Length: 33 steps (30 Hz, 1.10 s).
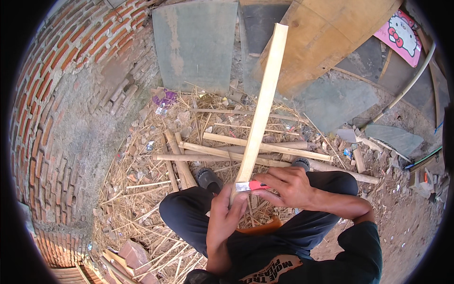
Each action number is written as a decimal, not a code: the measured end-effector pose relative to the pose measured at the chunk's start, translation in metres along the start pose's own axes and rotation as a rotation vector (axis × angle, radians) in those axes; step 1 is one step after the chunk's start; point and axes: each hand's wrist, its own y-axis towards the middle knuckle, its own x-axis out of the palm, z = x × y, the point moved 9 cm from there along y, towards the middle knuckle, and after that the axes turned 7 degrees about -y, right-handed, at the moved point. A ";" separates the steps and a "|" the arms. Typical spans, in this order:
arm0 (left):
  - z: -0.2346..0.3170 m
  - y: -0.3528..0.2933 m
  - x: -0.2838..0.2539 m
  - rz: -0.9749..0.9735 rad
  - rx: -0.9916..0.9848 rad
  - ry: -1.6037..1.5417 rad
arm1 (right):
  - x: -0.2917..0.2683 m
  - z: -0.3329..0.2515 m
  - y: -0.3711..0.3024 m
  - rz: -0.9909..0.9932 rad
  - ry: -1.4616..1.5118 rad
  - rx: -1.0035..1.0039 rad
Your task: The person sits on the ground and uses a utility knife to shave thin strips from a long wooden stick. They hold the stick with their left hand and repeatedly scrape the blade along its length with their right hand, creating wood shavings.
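A long pale wooden strip [261, 109] rises from my lap, its far end pointing up and away over the ground. My left hand [223, 213] is closed around its near end. In my right hand [291, 187] is a red-handled knife [257, 185] with a short, flat silver blade. The blade lies across the strip, just above my left thumb. The fingers of my right hand are wrapped over the handle, partly hiding it. My left fingers behind the strip are mostly hidden.
Several loose wooden sticks [227, 155] lie crosswise on straw and shavings [142, 208] beyond my knees. At left curves a brick wall [61, 118]. Grey sheets [194, 47], a brown board [326, 38] and a pink cartoon panel [402, 37] stand or lie at the back.
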 end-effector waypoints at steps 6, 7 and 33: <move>0.002 0.001 -0.001 0.024 0.044 0.052 | 0.001 0.000 0.000 -0.024 -0.014 0.039; 0.003 0.003 -0.001 0.021 0.075 0.097 | 0.001 0.000 0.000 -0.033 -0.017 0.047; -0.014 -0.016 -0.009 0.106 -0.014 0.282 | -0.042 0.072 0.019 0.140 -0.059 0.353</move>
